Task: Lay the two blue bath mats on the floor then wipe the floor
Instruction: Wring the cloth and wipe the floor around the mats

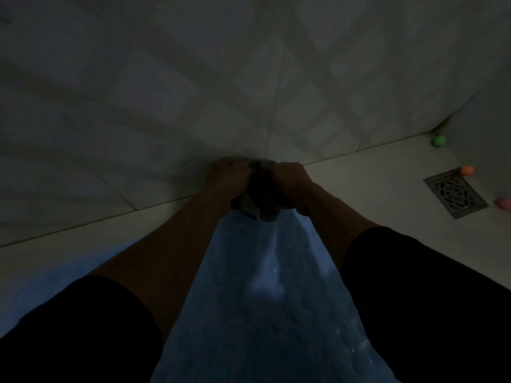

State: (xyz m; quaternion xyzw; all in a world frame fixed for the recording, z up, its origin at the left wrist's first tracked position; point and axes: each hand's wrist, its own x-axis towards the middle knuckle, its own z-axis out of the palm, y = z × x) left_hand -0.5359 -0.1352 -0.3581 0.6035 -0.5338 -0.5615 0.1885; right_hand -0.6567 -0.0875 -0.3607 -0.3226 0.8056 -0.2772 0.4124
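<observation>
The scene is dim. A blue bath mat [265, 299] lies flat on the pale tiled floor [373, 172] between my forearms, running from the bottom edge up toward the wall. Both hands meet at the mat's far end, close to the wall base. My left hand [226, 178] and my right hand [290, 176] each grip a dark bunched cloth [261, 197], which hangs crumpled between them just above the mat's edge. A paler blue patch at the lower left [55, 272] may be a second mat; I cannot tell for sure.
A tiled wall [193, 78] rises right behind my hands. A metal floor drain grate [455, 193] sits at the right. Three small balls lie near it: green [438, 141], orange [467, 170] and pink [504, 203].
</observation>
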